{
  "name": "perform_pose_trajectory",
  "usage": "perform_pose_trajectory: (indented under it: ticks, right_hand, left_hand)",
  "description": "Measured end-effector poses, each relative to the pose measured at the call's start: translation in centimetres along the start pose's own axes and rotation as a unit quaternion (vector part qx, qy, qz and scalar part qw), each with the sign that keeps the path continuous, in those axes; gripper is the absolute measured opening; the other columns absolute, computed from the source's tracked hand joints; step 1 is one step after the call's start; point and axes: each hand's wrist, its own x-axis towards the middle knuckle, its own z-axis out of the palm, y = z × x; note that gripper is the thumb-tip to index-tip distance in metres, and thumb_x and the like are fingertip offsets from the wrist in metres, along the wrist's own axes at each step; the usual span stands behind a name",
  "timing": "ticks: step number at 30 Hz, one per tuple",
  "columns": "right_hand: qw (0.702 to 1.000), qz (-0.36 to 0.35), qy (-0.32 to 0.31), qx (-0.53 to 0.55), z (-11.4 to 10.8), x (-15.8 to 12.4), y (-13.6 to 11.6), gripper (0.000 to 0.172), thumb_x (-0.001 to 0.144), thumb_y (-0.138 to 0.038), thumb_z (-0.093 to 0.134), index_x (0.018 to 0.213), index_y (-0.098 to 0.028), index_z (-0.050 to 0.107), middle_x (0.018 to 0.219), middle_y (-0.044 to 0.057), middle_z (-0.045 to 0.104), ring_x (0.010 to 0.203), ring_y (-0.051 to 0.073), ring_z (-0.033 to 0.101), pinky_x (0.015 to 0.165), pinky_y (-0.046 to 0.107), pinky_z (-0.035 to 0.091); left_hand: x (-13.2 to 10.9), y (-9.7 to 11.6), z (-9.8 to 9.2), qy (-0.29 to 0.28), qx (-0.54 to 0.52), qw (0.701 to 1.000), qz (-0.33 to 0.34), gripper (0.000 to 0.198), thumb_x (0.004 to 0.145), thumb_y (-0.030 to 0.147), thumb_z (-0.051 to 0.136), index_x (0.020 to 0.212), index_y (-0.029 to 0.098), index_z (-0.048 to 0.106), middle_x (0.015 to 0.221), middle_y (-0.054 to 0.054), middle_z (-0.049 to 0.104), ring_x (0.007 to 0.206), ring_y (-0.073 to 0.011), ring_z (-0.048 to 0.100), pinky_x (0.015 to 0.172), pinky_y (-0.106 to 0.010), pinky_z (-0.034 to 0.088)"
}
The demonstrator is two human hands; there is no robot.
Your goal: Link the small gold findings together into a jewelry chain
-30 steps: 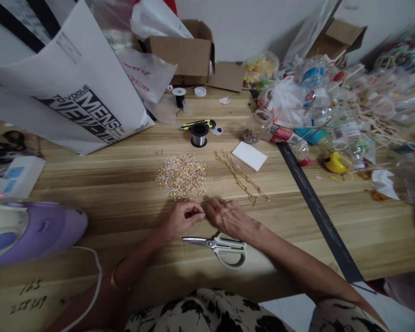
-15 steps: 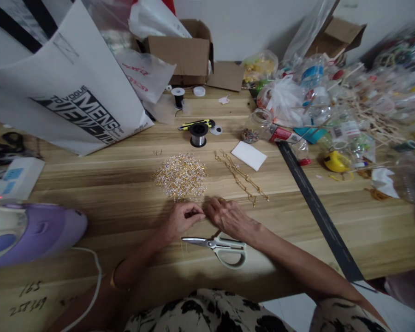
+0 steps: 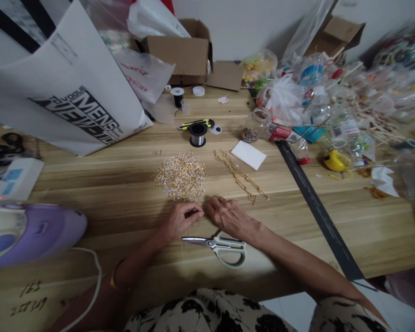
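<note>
My left hand [image 3: 184, 218] is closed in a pinch just below a pile of gold and clear beads [image 3: 180, 177]. What its fingertips hold is too small to make out. Close beside it, my right hand [image 3: 227, 215] rests low over the table with fingers curled down, their tips hidden beneath the hand. Scissors [image 3: 216, 246] with pale handles lie nearer to me, under the right wrist. Two gold beaded chains [image 3: 240, 176] lie beyond the right hand, next to a white card [image 3: 248, 155].
A spool of silvery wire [image 3: 198, 135] stands behind the beads near a yellow cutter [image 3: 190, 124]. A bead jar [image 3: 256, 125] and heaped plastic bottles fill the right. A large white bag [image 3: 69, 92] and a purple appliance [image 3: 51, 230] stand left. A dark strip [image 3: 320, 210] crosses the right side.
Both hands stay almost in place. The left fingertips have shifted very slightly; the beads, chains and scissors look the same.
</note>
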Motion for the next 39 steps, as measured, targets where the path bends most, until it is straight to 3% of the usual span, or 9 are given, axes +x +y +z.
perform_pose_trajectory:
  ticks: [5, 8, 13, 15, 18, 23, 29, 39]
  right_hand:
    - [0.997, -0.011, -0.004, 0.079, -1.9, -0.6, 0.7, 0.014, 0.089, -0.019, 0.046, 0.101, -0.015, 0.053, 0.095, 0.009, 0.057, 0.07, 0.015, 0.054, 0.054, 0.025, 0.034]
    - [0.986, -0.006, 0.026, 0.166, -2.5, -0.8, 1.1, 0.02, 0.088, -0.024, 0.051, 0.105, -0.014, 0.052, 0.099, 0.009, 0.058, 0.074, 0.015, 0.056, 0.059, 0.025, 0.038]
    - [0.925, -0.018, 0.101, 0.365, -1.3, -0.2, 0.7, 0.021, 0.088, -0.021, 0.052, 0.107, -0.014, 0.051, 0.1, 0.007, 0.059, 0.086, 0.015, 0.057, 0.071, 0.023, 0.042]
    - [0.9, -0.007, 0.112, 0.421, -0.7, 0.0, 0.5, 0.016, 0.087, -0.019, 0.052, 0.102, -0.014, 0.053, 0.087, 0.004, 0.061, 0.076, 0.012, 0.057, 0.066, 0.02, 0.042]
    - [0.882, 0.023, 0.117, 0.456, -0.1, 0.3, 0.3, 0.008, 0.086, -0.019, 0.054, 0.091, -0.014, 0.058, 0.075, 0.0, 0.059, 0.065, 0.009, 0.053, 0.06, 0.018, 0.039]
    - [0.853, 0.08, 0.106, 0.504, 1.0, 0.5, 0.9, 0.006, 0.08, -0.015, 0.058, 0.084, -0.013, 0.063, 0.071, -0.001, 0.06, 0.06, 0.008, 0.051, 0.056, 0.017, 0.038]
    - [0.766, 0.09, 0.048, 0.635, 1.8, 0.8, 0.5, 0.012, 0.081, -0.024, 0.058, 0.083, -0.012, 0.061, 0.066, 0.0, 0.058, 0.056, 0.008, 0.051, 0.053, 0.018, 0.041]
    - [0.746, 0.082, 0.066, 0.658, 1.7, 1.0, -0.2, 0.013, 0.082, -0.025, 0.057, 0.076, -0.013, 0.057, 0.065, -0.001, 0.054, 0.056, 0.008, 0.047, 0.053, 0.019, 0.039]
  left_hand:
    - [0.0, -0.2, 0.0, -0.003, -0.029, 1.0, -0.009, 0.017, 0.079, 0.024, 0.055, 0.069, 0.011, 0.061, 0.058, 0.0, 0.056, 0.052, -0.0083, 0.049, 0.05, -0.018, 0.038]
    - [-0.1, 0.0, 0.0, -0.01, -0.058, 0.998, -0.028, 0.017, 0.079, 0.024, 0.056, 0.069, 0.011, 0.06, 0.06, 0.0, 0.057, 0.051, -0.0081, 0.05, 0.049, -0.017, 0.039]
    - [0.0, 0.2, -0.1, -0.013, -0.103, 0.994, -0.041, 0.016, 0.078, 0.025, 0.057, 0.069, 0.011, 0.059, 0.06, 0.0, 0.057, 0.05, -0.0074, 0.05, 0.047, -0.017, 0.04]
    - [0.0, 0.2, -0.1, -0.013, -0.117, 0.992, -0.039, 0.016, 0.077, 0.025, 0.057, 0.069, 0.012, 0.059, 0.06, 0.0, 0.056, 0.049, -0.0069, 0.049, 0.045, -0.016, 0.039]
    - [0.0, 0.1, -0.1, -0.015, -0.124, 0.991, -0.039, 0.016, 0.077, 0.026, 0.058, 0.068, 0.012, 0.059, 0.059, 0.001, 0.056, 0.049, -0.0065, 0.048, 0.045, -0.016, 0.039]
    - [-0.1, 0.2, -0.1, -0.011, -0.147, 0.987, -0.059, 0.016, 0.077, 0.028, 0.059, 0.074, 0.012, 0.058, 0.061, 0.001, 0.056, 0.049, -0.0064, 0.049, 0.046, -0.017, 0.04]
    - [-0.1, 0.3, 0.0, -0.012, -0.191, 0.979, -0.072, 0.021, 0.077, 0.029, 0.061, 0.088, 0.015, 0.05, 0.068, 0.001, 0.06, 0.057, -0.0086, 0.054, 0.05, -0.018, 0.043]
    - [-0.1, 0.6, -0.1, -0.019, -0.189, 0.977, -0.092, 0.03, 0.077, 0.031, 0.061, 0.098, 0.016, 0.046, 0.07, -0.001, 0.062, 0.06, -0.01, 0.056, 0.053, -0.02, 0.044]
